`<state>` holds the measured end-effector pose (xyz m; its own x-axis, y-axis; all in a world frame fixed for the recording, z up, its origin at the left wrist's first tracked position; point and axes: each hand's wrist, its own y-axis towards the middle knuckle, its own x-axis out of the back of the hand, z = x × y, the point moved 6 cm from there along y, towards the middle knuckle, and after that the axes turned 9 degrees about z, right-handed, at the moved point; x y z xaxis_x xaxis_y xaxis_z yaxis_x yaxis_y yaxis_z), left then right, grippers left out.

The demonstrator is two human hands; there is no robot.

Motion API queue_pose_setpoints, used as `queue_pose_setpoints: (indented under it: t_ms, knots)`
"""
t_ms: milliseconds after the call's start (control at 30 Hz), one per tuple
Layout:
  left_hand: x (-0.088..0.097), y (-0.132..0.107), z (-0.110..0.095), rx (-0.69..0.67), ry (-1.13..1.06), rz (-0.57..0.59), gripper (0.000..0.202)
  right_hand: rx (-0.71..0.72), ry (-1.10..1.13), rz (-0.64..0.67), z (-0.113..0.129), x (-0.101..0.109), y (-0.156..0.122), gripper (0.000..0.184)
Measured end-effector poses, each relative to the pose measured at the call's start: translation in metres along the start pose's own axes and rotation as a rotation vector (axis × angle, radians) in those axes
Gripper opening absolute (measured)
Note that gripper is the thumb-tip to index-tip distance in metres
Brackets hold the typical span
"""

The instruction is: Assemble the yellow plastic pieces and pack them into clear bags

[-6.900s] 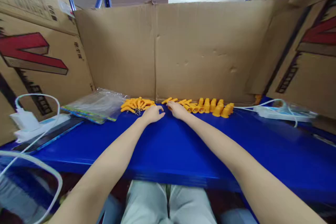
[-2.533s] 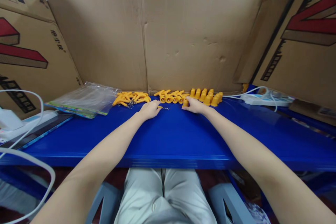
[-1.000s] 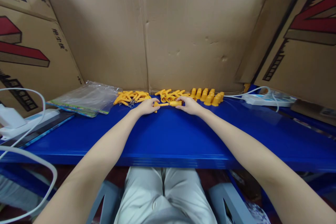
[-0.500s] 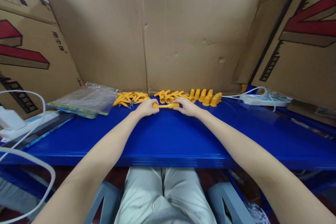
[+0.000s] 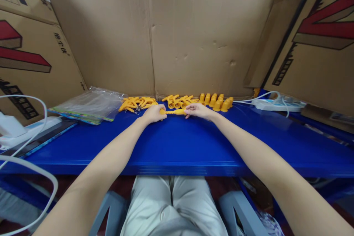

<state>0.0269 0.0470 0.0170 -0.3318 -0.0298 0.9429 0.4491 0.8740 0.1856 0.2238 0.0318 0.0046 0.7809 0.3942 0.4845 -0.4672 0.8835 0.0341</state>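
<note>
My left hand (image 5: 155, 113) and my right hand (image 5: 198, 110) meet far out on the blue table (image 5: 177, 143), each pinching one end of a small yellow plastic piece (image 5: 174, 111) held level between them. Just behind the hands lies a pile of yellow handle-shaped parts (image 5: 179, 100). To its right stands a cluster of yellow cone-shaped caps (image 5: 218, 101). Left of my left hand lies a heap of yellow parts with small metal chains (image 5: 136, 103).
A clear plastic bag (image 5: 90, 105) lies at the left. A white charger and cable (image 5: 19, 125) sit at the far left, and a white power strip (image 5: 276, 105) at the right. Cardboard walls (image 5: 177, 40) enclose the table's back and sides.
Both hands have come together from the piles and taken hold of the yellow piece. Over the last half second my right hand has slid slightly right along it.
</note>
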Motion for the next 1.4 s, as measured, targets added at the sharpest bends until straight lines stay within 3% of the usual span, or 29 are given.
queue_pose_setpoints:
  t_ms: [100,300,400,533,633,767,967,1100,1267,1400]
  knots:
    - [0.0,0.0,-0.001,-0.013,-0.017,-0.02,0.023,-0.047,0.016,-0.017,0.004,-0.001,-0.003,0.027]
    - [-0.001,0.001,0.001,-0.005,-0.033,-0.018,0.022,-0.088,0.074,-0.052,0.005,-0.003,-0.003,0.024]
    - [0.0,0.002,0.002,-0.013,-0.024,-0.039,0.022,-0.051,0.094,-0.004,0.003,-0.003,-0.002,0.018]
    - [0.001,0.003,0.002,-0.016,-0.04,-0.052,0.023,-0.004,0.131,0.061,0.0,-0.001,-0.002,0.031]
    - [0.001,0.001,-0.001,-0.023,-0.081,-0.038,0.022,-0.008,0.11,0.072,0.0,-0.002,-0.003,0.019]
    - [0.002,0.0,-0.005,-0.028,-0.113,-0.015,0.022,-0.034,0.067,0.035,0.001,-0.002,-0.001,0.042]
    - [0.002,0.0,-0.003,-0.025,-0.127,-0.029,0.02,-0.071,0.0,0.028,-0.001,-0.004,0.004,0.051]
    - [0.003,0.001,-0.002,-0.012,-0.135,-0.041,0.019,-0.081,-0.002,0.093,-0.004,-0.005,0.004,0.049]
    - [0.004,0.001,-0.002,-0.011,-0.135,-0.057,0.017,0.008,0.062,0.148,-0.007,-0.004,0.004,0.029]
    - [0.004,0.002,-0.001,-0.009,-0.132,-0.06,0.017,0.06,0.153,0.095,-0.01,-0.001,0.007,0.039]
